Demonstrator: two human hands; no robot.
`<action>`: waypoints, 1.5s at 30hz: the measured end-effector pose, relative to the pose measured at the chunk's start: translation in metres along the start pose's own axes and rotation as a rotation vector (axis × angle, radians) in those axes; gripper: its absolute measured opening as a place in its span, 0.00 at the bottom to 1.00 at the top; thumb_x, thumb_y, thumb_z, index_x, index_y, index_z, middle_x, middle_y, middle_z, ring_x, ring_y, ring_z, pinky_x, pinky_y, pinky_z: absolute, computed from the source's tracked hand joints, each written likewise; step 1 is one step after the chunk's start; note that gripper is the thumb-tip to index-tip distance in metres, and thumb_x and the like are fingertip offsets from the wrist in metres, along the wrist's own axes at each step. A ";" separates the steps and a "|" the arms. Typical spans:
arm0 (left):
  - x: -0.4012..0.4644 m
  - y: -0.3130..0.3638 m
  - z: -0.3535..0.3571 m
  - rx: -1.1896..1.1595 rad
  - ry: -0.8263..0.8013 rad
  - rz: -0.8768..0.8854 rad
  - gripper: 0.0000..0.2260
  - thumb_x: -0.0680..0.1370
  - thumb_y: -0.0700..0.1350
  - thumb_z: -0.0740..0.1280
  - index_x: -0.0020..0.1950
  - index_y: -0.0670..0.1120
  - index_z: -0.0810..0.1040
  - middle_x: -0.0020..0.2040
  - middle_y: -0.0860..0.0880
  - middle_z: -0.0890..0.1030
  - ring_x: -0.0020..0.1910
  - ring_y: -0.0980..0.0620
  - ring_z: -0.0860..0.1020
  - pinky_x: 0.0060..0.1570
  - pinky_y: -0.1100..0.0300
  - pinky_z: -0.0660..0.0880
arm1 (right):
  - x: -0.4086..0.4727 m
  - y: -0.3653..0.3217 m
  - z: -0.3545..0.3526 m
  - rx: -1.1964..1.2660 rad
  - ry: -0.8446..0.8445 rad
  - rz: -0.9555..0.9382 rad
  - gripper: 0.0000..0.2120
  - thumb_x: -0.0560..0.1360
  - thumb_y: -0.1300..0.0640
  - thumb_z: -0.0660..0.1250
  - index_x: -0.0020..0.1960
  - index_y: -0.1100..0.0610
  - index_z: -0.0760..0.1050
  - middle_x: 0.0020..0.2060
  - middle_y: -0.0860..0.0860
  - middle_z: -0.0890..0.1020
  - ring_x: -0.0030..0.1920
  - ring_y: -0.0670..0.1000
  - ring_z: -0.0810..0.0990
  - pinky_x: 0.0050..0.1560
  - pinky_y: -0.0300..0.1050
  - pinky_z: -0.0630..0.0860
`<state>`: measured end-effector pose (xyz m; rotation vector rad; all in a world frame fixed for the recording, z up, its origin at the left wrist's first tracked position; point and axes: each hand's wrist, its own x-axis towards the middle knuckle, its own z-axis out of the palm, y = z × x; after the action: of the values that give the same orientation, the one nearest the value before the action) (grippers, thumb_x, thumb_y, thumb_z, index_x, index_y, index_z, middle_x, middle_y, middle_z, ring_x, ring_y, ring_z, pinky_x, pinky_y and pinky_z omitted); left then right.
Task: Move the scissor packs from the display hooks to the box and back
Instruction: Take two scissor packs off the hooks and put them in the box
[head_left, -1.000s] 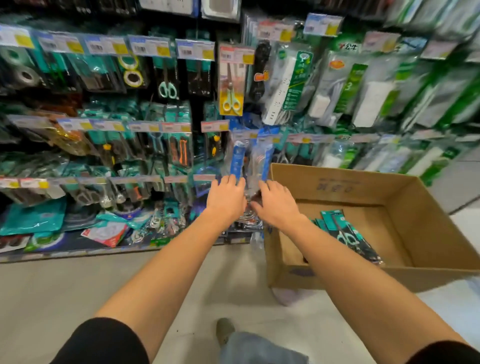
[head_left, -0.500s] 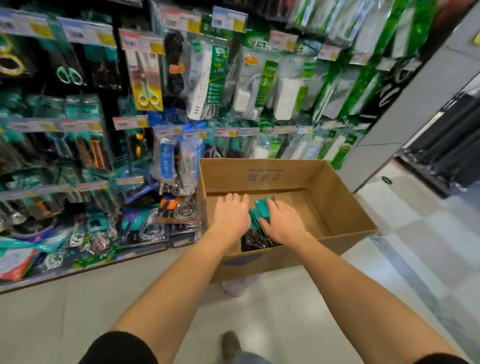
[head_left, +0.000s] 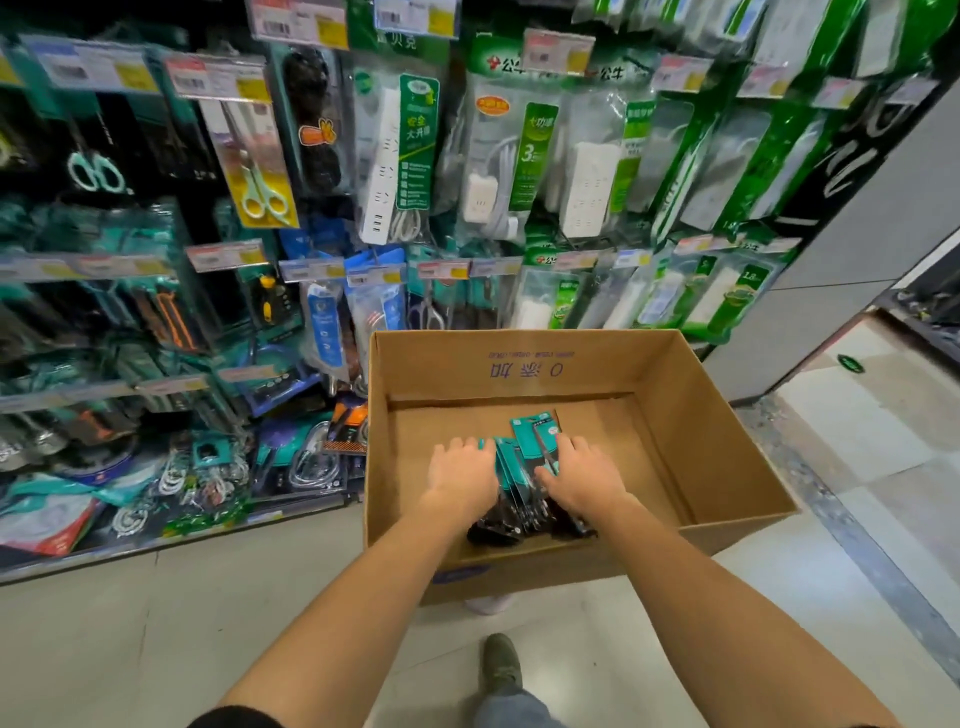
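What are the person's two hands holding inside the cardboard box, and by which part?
The left hand and right hand hold a stack of teal scissor packs, gripping its two long sides.

scissor packs (head_left: 522, 467) in box (head_left: 691, 415)

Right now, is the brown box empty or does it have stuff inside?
Not empty. The cardboard box holds a bunch of teal scissor packs on its floor, between the left hand and right hand.
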<state>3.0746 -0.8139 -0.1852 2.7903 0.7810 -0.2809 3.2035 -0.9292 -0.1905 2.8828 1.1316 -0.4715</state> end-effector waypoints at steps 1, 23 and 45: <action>0.007 0.006 0.003 -0.003 -0.013 -0.015 0.22 0.81 0.49 0.59 0.75 0.46 0.63 0.67 0.44 0.74 0.66 0.44 0.71 0.66 0.48 0.69 | 0.011 0.007 0.003 0.003 -0.019 -0.015 0.29 0.78 0.41 0.60 0.73 0.55 0.60 0.67 0.54 0.71 0.65 0.55 0.71 0.66 0.52 0.71; 0.111 0.086 0.086 -0.177 -0.384 -0.360 0.26 0.77 0.55 0.67 0.70 0.46 0.66 0.66 0.42 0.71 0.65 0.41 0.71 0.64 0.48 0.72 | 0.127 0.099 0.063 0.077 -0.327 -0.112 0.27 0.74 0.41 0.67 0.70 0.48 0.65 0.67 0.54 0.66 0.66 0.54 0.67 0.65 0.51 0.69; 0.109 0.040 0.085 -0.790 -0.318 -0.592 0.40 0.61 0.44 0.71 0.74 0.54 0.67 0.66 0.47 0.78 0.55 0.46 0.81 0.54 0.49 0.80 | 0.161 0.144 0.053 0.722 -0.624 -0.047 0.25 0.69 0.70 0.73 0.63 0.55 0.75 0.58 0.50 0.79 0.52 0.52 0.81 0.51 0.46 0.81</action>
<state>3.1764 -0.8171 -0.2864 1.6974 1.2717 -0.3913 3.3969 -0.9348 -0.3010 2.7919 1.0504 -1.9538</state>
